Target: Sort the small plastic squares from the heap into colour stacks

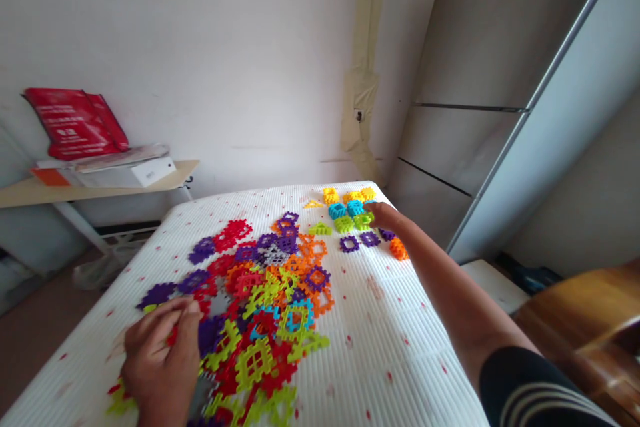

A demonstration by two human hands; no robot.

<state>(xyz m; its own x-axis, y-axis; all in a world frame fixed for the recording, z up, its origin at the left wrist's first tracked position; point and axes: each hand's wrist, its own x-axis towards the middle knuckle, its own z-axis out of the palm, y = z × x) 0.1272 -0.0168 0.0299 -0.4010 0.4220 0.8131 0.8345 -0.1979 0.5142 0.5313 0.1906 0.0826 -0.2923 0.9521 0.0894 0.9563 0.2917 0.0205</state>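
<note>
A heap of flat plastic interlocking tiles (265, 280), in red, purple, orange, lime and blue, lies on a white ribbed tabletop (380, 347). My left hand (160, 353) rests at the near left edge of the heap, fingers curled and pinched on a red tile. My right hand (387, 217) reaches to the far right, at a small sorted group of yellow, blue and green tiles (350, 208). Its fingers touch a green tile and are mostly hidden. Three purple tiles (367, 239) and an orange one (399, 248) lie beside my forearm.
A low shelf (90, 187) at the left wall carries a red bag (75, 123) and a white box (125, 173). Grey cabinet panels (500, 113) stand to the right, with a wooden surface (580, 320) at the near right. The table's far edge is near the wall.
</note>
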